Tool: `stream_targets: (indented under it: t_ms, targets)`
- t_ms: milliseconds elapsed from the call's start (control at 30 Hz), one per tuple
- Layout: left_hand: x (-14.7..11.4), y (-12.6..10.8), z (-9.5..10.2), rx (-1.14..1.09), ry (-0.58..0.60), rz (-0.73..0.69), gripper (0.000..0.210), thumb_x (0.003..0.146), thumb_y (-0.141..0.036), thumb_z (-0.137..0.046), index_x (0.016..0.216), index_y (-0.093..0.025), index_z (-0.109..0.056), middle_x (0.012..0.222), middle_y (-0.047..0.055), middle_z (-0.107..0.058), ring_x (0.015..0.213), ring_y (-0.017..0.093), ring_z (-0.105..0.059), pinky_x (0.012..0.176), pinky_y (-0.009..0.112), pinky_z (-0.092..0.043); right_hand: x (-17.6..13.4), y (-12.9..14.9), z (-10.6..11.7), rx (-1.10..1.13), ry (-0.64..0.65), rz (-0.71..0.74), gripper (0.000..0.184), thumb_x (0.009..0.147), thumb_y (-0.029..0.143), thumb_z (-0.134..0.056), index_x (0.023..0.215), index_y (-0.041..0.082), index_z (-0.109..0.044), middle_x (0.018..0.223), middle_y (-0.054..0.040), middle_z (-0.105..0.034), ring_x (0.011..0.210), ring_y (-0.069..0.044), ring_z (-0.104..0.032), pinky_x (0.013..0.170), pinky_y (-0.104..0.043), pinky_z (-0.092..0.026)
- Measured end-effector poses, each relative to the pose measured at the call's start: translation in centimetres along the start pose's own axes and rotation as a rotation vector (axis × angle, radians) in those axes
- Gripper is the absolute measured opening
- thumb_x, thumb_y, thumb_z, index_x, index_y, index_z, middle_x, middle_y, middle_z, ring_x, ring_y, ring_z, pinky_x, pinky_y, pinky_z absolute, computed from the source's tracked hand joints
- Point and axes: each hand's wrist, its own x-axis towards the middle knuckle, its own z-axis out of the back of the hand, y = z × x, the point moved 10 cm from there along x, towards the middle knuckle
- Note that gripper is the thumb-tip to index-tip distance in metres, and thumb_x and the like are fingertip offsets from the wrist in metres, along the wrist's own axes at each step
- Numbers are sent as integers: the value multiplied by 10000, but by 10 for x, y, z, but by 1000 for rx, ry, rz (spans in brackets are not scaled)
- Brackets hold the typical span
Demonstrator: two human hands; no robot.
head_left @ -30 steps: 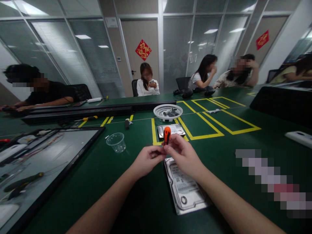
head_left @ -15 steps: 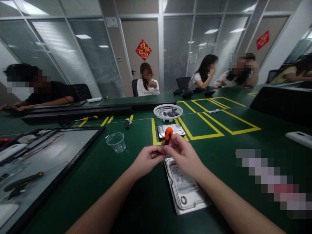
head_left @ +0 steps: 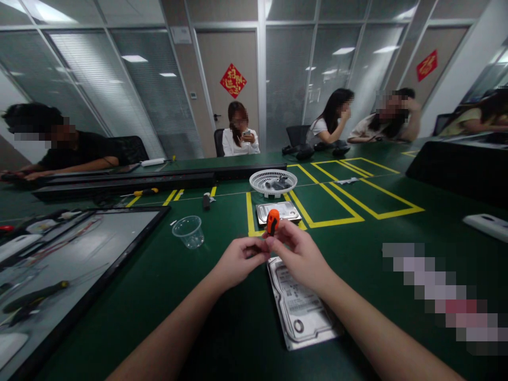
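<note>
Currently, the right hand (head_left: 300, 255) has its fingers closed around an orange-and-black screwdriver (head_left: 273, 222), the handle upright at the far end of the nearer hard disk drive (head_left: 305, 315), which lies label up on the green desk (head_left: 226, 217). At that same end of the nearer drive, the left hand (head_left: 245, 260) has its fingers bunched narrowly against the right's, though whether they grip anything cannot be told. Beyond the nearer drive lie a second hard disk drive (head_left: 286, 210) and, farther back, a white perforated basket (head_left: 255, 183), while a clear plastic cup (head_left: 193, 241) sits to its far left.
</note>
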Motion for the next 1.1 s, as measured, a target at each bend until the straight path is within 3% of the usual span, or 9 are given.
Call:
stream_targets:
  t_ms: [133, 400, 600, 833, 1000, 1100]
  targets:
    - [0, 1, 1, -5, 1, -1, 181, 839, -261, -770, 899, -108, -694, 971, 80, -701, 934, 182, -669, 914, 331, -536, 0, -4, -4, 59, 64, -8, 140, 1003, 260, -553, 1079, 213, -661, 1032, -63, -702, 1003, -228, -665, 911, -380, -510]
    - [-1, 0, 0, -1, -8, 19, 211, 819, -272, -784, 932, -113, -702, 984, 91, -715, 974, 213, -680, 950, 370, -538, 0, -1, -1, -24, -8, 2, 65, 936, 234, -659, 983, 223, -616, 900, -17, -652, 842, -193, -634, 803, -333, -508]
    - [-1, 1, 1, -2, -2, 6, 213, 838, -299, -776, 903, -112, -697, 970, 86, -705, 939, 195, -675, 921, 348, -541, 0, -3, -4, 39, 49, -3, 136, 996, 245, -554, 1088, 224, -653, 1029, -56, -698, 985, -219, -659, 896, -366, -512]
    - [-1, 0, 0, 7, -5, 14, 208, 832, -273, -775, 935, -108, -702, 973, 84, -708, 949, 192, -675, 929, 339, -537, -1, -3, 1, -37, -8, 3, 62, 930, 238, -660, 973, 218, -620, 895, -21, -643, 843, -197, -624, 810, -342, -507]
    - [0, 1, 2, 12, -5, -7, 215, 831, -301, -780, 901, -115, -699, 967, 81, -704, 934, 186, -671, 912, 329, -539, 0, -5, -1, 22, 17, 2, 163, 991, 255, -568, 1133, 226, -642, 1044, -59, -695, 984, -220, -657, 897, -370, -513]
    - [-1, 1, 2, 6, -3, 2, 204, 831, -288, -781, 905, -116, -699, 955, 74, -705, 919, 180, -671, 899, 318, -541, 0, -6, -2, 0, 35, 3, 142, 995, 245, -554, 1084, 225, -663, 1019, -57, -700, 985, -225, -661, 900, -375, -513]
